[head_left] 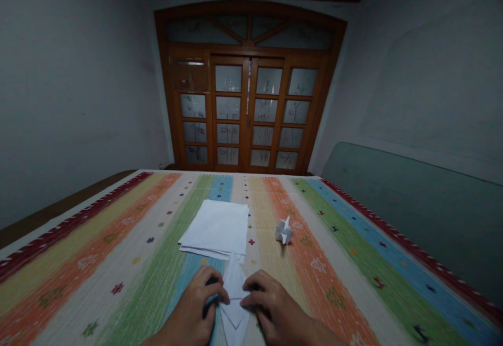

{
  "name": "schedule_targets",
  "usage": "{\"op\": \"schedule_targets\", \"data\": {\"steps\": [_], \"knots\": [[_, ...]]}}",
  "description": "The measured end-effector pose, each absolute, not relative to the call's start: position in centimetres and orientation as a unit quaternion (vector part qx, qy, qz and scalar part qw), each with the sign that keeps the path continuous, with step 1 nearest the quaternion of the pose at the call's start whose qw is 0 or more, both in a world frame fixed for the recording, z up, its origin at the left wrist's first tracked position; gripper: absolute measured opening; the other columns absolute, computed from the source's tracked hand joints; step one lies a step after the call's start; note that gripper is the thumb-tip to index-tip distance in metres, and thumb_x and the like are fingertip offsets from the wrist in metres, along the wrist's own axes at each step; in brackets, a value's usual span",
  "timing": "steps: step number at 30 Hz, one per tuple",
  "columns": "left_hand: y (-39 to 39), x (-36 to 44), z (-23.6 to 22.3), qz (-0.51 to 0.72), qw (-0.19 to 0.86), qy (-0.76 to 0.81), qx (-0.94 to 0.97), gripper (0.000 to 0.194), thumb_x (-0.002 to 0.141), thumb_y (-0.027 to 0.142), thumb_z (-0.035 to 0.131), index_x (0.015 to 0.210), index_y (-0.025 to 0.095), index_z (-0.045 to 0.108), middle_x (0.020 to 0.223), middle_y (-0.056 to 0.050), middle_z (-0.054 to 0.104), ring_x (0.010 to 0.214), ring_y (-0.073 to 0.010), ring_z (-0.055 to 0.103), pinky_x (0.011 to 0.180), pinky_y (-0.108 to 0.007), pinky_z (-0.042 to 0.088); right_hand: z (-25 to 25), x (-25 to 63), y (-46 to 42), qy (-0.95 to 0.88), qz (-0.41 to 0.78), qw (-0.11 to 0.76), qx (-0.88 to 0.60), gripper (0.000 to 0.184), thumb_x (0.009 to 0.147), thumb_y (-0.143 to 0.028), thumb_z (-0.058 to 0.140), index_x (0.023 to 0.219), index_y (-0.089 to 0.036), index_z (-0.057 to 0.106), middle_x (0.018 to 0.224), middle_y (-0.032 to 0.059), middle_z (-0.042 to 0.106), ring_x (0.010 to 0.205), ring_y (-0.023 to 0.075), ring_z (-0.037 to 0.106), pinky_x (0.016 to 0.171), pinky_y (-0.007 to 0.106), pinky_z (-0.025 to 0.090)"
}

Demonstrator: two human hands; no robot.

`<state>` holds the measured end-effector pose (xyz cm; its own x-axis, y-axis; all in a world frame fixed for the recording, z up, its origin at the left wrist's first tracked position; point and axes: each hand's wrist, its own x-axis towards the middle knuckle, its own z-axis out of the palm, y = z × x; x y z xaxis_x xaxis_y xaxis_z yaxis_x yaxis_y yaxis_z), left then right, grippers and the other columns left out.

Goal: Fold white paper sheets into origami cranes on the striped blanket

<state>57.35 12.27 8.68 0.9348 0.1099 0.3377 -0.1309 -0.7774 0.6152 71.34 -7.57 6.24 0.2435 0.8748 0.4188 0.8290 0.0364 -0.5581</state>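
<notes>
While lying at six o'clock on a striped woven cover [129,262], right between both hands: a long, pointed piece of folded white paper [234,309]. Thin, nearly weightless, springy along its creases, soft and easily crumpled at its single-layer tips, and liable to slide on the woven cloth under any sideways push. Left hand [192,306] at its nine o'clock side, right hand [277,304] at its three o'clock side, both curled low over it. Left fingers [218,288] and right fingers [253,285] bent, not spread, tips meeting the paper around its middle crease; no clear clench, and with the thumbs hidden, no telling whether a pinch or only light pressure. Safest hold: the thick layered middle, between fingertip and thumb, with gentle pressure, never the thin point. Loose tip toward six o'clock, easy to bend. At twelve o'clock from the piece, almost touching it, a stack of white paper sheets [215,228], loose and slightly fanned at the lower edge. Toward one o'clock, well apart, a small folded paper figure [284,231], delicate, best lifted by its base. Far off at twelve o'clock, a wooden glazed double door [231,110].
</notes>
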Motion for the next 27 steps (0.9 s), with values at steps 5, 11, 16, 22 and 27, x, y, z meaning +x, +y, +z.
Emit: {"op": "schedule_targets", "data": {"steps": [5,11,16,22,27], "knots": [[12.2,57.4,8.5,0.184,0.353,0.022,0.917,0.011,0.086,0.014,0.061,0.084,0.022,0.069,0.097,-0.007,0.070,0.097,-0.0271,0.065,0.093,-0.043,0.053,6.7,71.3,-7.4,-0.579,0.052,0.387,-0.716,0.026,0.088,-0.007,0.060,0.106,-0.020,0.073,0.120,0.0119,0.065,0.112,0.0234,0.065,0.099,0.035,0.054],[13.2,57.9,6.3,0.220,0.391,0.049,0.892,0.053,0.077,0.012,0.068,0.129,0.023,0.061,0.104,-0.007,0.072,0.103,-0.0283,0.067,0.101,-0.047,0.050,5.5,71.8,-7.3,-0.528,0.062,0.428,-0.731,0.052,0.084,-0.007,0.062,0.134,-0.023,0.056,0.120,0.0110,0.068,0.111,0.0256,0.065,0.102,0.041,0.052],[13.3,58.0,6.7,0.203,0.391,0.054,0.896,0.043,0.077,0.015,0.071,0.120,0.023,0.069,0.101,-0.007,0.072,0.102,-0.0292,0.065,0.100,-0.049,0.049,4.7,72.1,-7.3,-0.532,0.053,0.430,-0.727,0.074,0.084,-0.006,0.059,0.153,-0.025,0.040,0.115,0.0094,0.068,0.105,0.0249,0.065,0.100,0.041,0.052],[12.6,57.9,8.7,0.176,0.377,0.010,0.909,0.016,0.082,0.011,0.065,0.082,0.023,0.076,0.098,-0.006,0.068,0.100,-0.0261,0.063,0.091,-0.039,0.052,5.5,72.0,-7.2,-0.558,0.048,0.427,-0.710,0.063,0.086,-0.003,0.053,0.146,-0.022,0.049,0.106,0.0089,0.069,0.096,0.0220,0.065,0.091,0.036,0.054],[12.7,57.2,8.9,0.172,0.312,-0.021,0.934,0.041,0.071,-0.005,0.054,0.084,0.025,0.079,0.107,-0.007,0.067,0.106,-0.0260,0.063,0.097,-0.043,0.052,6.0,71.7,-7.5,-0.600,0.042,0.390,-0.697,0.034,0.081,0.000,0.055,0.101,-0.020,0.076,0.103,0.0102,0.068,0.097,0.0217,0.066,0.084,0.031,0.055]]}}
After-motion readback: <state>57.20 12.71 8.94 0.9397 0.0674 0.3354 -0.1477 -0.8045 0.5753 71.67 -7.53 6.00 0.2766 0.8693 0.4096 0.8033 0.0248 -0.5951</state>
